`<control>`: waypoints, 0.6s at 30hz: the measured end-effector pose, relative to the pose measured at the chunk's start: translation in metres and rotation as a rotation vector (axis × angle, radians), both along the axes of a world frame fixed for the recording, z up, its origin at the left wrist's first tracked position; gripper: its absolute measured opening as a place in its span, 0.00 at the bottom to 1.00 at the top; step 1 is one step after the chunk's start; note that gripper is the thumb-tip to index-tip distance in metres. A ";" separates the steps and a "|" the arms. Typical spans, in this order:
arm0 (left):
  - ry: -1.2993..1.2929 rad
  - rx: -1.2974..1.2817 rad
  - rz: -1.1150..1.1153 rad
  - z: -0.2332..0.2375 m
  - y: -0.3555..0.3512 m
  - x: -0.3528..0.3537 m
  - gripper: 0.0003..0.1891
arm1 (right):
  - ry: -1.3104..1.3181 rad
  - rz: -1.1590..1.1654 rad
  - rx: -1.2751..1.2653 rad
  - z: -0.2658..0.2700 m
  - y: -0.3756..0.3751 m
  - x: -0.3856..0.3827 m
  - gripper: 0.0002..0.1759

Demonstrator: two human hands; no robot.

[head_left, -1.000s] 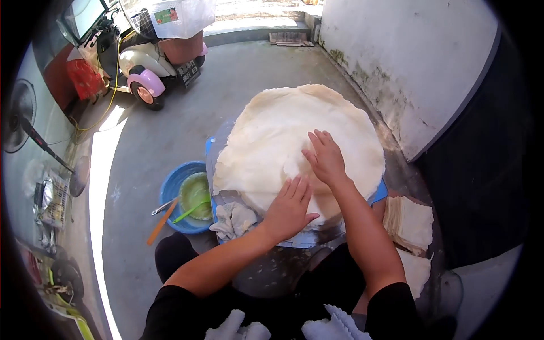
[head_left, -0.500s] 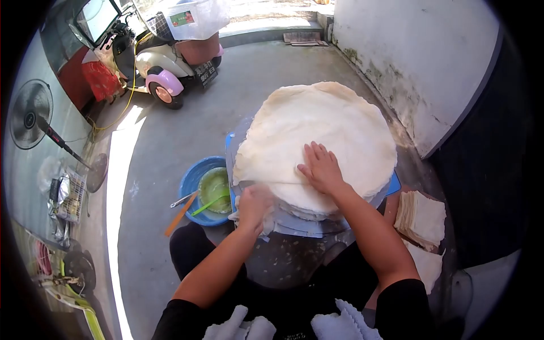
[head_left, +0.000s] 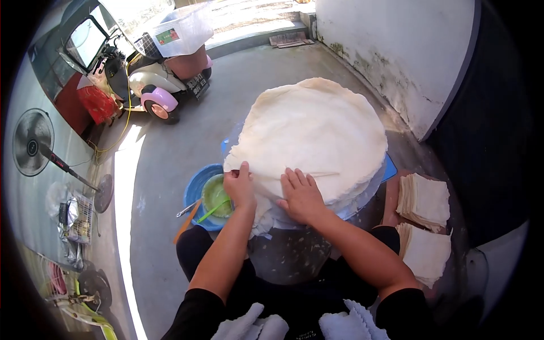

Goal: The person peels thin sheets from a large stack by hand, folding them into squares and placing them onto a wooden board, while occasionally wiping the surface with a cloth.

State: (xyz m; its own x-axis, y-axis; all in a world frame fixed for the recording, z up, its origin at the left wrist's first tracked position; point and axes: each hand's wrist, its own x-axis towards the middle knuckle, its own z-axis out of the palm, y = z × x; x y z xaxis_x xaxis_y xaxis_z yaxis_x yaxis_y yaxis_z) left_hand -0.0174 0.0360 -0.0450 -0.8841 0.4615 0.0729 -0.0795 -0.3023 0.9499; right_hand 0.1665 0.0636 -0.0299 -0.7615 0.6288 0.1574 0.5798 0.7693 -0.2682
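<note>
A large round stack of thin pale sheets (head_left: 311, 124) lies on a low support with blue edges. At the stack's left front edge, my left hand (head_left: 240, 186) pinches the rim of the top sheet. My right hand (head_left: 303, 195) rests flat on the front of the stack, fingers spread, beside a crease that runs to the right. Between the hands a loose flap hangs over the front edge. A blue basin (head_left: 194, 187) stands left of the stack, with a bowl of greenish liquid (head_left: 214, 195) and a green spoon (head_left: 214, 211) in it.
Two piles of cut pale sheets (head_left: 424, 201) lie at the right. A three-wheeled scooter (head_left: 161, 85) with a clear bin stands at the upper left. A fan (head_left: 35, 143) is at the far left, and a white wall (head_left: 396, 51) rises at the upper right.
My left hand has moved up to the sheet's left edge, where it now pinches it. My right hand has shifted left and toward me. The camera view has also shifted slightly.
</note>
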 end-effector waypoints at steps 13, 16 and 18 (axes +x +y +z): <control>1.286 -0.751 -0.829 0.052 0.074 0.086 0.15 | 0.202 0.077 -0.005 0.006 0.006 0.025 0.26; 1.211 -0.655 -0.821 0.056 0.084 0.069 0.14 | 0.232 0.045 -0.141 0.027 0.013 0.041 0.20; 1.289 -0.562 -0.699 0.049 0.091 0.059 0.13 | 0.381 -0.043 0.002 0.030 0.027 0.049 0.10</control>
State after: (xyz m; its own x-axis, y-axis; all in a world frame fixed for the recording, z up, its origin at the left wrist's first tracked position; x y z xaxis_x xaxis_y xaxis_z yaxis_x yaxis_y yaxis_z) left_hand 0.0418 0.1270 0.0044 0.0276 0.9635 0.2661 0.8748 -0.1521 0.4600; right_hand 0.2153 0.0907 0.0004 -0.6207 0.6586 0.4254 0.4707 0.7469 -0.4697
